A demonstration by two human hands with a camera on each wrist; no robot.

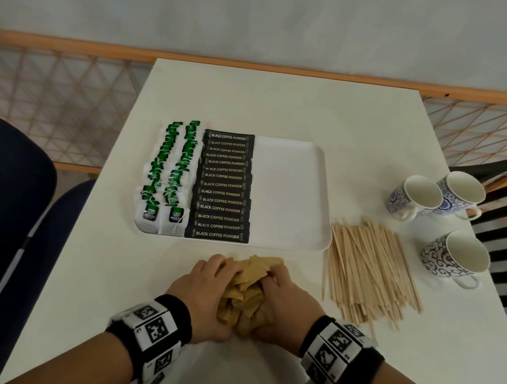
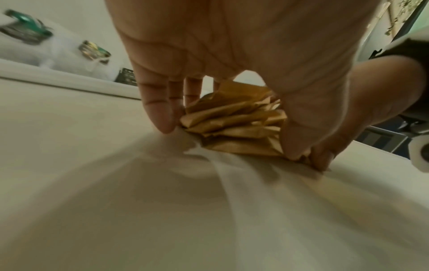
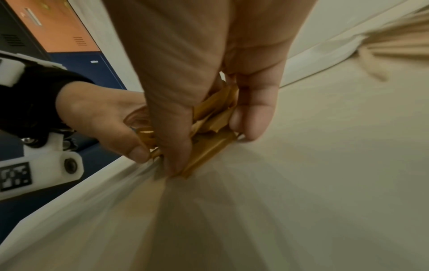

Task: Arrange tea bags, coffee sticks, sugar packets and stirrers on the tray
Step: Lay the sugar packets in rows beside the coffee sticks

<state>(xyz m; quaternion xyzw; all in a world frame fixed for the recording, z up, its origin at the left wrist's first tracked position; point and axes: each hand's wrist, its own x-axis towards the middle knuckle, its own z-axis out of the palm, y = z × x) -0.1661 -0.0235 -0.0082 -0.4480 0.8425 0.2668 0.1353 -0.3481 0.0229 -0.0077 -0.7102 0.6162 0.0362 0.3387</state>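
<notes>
- Head view: I see a white tray [image 1: 289,195] lying on a white table [image 1: 286,107]. Every place below is given relative to that tray.
- On the tray's left part lie two columns of green-tagged tea bags [image 1: 166,176]. Just right of them is one column of black coffee sticks [image 1: 224,185], each lying crosswise. The tray's right part is bare.
- Just in front of the tray's near rim, off the tray, sits a heap of tan sugar packets [image 1: 248,285]. My left hand [image 1: 200,295] and right hand [image 1: 284,307] cup it from either side, fingers curled around it. Each grip is closed on the heap.
- The left wrist view shows the packets jumbled, fanned at differing angles, with no shared long axis.
- The heap lies between my hands, so neither hand is nearer. I judge the coming move to be a short carry away from me, over the near rim, onto the bare right part.
- That bare part looks roomy beside the coffee column.
- Right of the tray, wooden stirrers [image 1: 369,266] lie in a loose pile touching its right rim, their long axes pointing roughly toward me.
- Three patterned mugs [image 1: 448,231] stand farther right, well apart from my path.
</notes>
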